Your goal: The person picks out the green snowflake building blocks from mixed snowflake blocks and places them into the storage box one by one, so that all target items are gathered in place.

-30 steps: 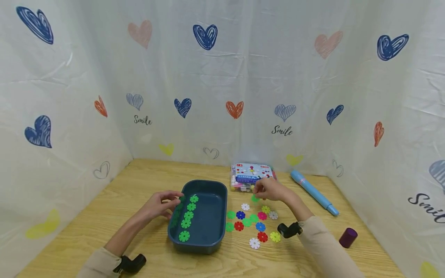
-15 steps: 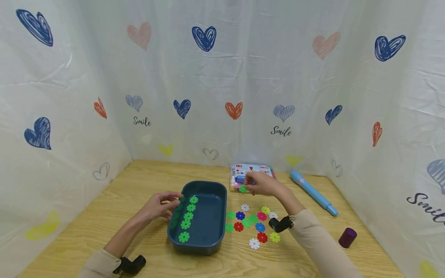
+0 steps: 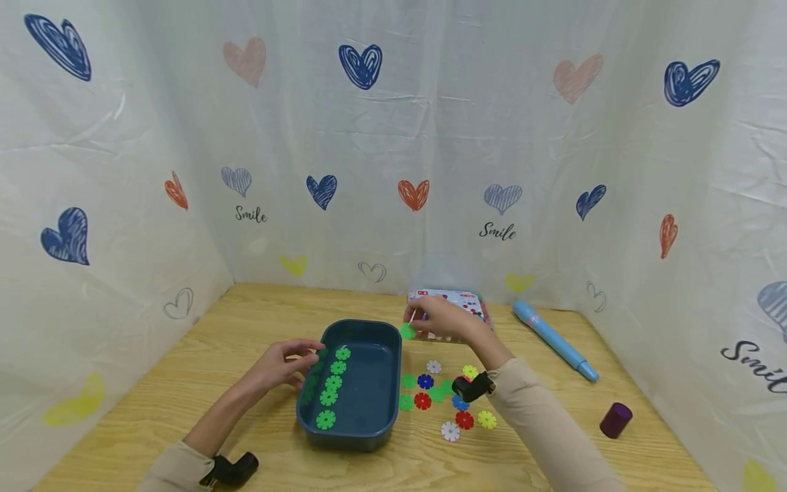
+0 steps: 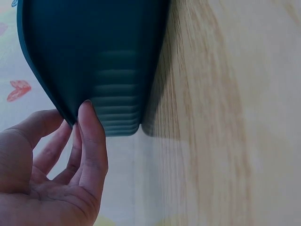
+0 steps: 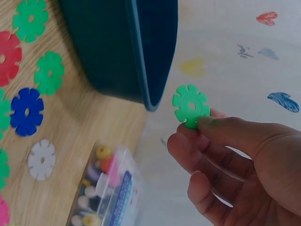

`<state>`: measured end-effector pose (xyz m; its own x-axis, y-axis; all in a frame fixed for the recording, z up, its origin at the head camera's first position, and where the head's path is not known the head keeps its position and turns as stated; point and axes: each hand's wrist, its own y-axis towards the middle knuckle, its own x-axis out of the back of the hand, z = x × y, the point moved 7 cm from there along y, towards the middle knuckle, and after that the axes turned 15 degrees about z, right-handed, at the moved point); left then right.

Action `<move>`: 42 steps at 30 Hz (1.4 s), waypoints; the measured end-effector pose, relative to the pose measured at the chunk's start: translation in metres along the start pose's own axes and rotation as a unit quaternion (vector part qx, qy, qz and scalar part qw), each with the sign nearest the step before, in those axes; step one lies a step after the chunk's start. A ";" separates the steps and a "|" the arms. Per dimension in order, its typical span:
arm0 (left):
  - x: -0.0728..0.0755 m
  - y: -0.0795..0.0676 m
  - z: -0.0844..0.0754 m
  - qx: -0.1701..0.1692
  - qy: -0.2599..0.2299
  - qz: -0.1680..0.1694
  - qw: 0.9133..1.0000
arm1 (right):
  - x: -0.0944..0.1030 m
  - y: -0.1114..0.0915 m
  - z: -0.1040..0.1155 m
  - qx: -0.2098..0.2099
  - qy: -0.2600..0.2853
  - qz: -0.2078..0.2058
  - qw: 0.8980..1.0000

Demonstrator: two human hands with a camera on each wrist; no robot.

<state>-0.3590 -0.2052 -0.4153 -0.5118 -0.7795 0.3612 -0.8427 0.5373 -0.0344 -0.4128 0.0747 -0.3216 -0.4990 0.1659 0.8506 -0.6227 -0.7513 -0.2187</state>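
My left hand (image 3: 279, 364) pinches the left rim of a dark blue-green, rounded rectangular tray (image 3: 371, 393). Inside, along its left side, five bright green notched discs (image 3: 334, 383) lie in a row. Just beyond the tray's far right corner, above the wooden table (image 3: 283, 311), my right hand (image 3: 441, 319) holds a flat green flower-shaped disc (image 3: 406, 333) between thumb and fingers. Nearer me lie scattered multicoloured discs (image 3: 422, 402); farther right, a long light-blue tube (image 3: 553, 339).
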 end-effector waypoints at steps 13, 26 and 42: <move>-0.001 0.000 0.001 0.003 -0.001 -0.006 1.000 | -0.003 0.040 0.014 -0.009 -0.007 0.023 1.000; -0.002 -0.001 0.001 0.006 0.002 -0.005 1.000 | -0.017 0.071 0.009 -0.042 0.019 0.040 0.998; -0.003 -0.001 -0.002 0.006 0.007 0.000 1.000 | -0.022 0.089 0.011 -0.103 0.030 0.069 0.992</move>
<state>-0.3563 -0.2024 -0.4149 -0.5097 -0.7743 0.3750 -0.8444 0.5338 -0.0455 -0.4501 -0.0031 -0.3547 -0.6192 0.1133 0.7770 -0.6529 -0.6241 -0.4292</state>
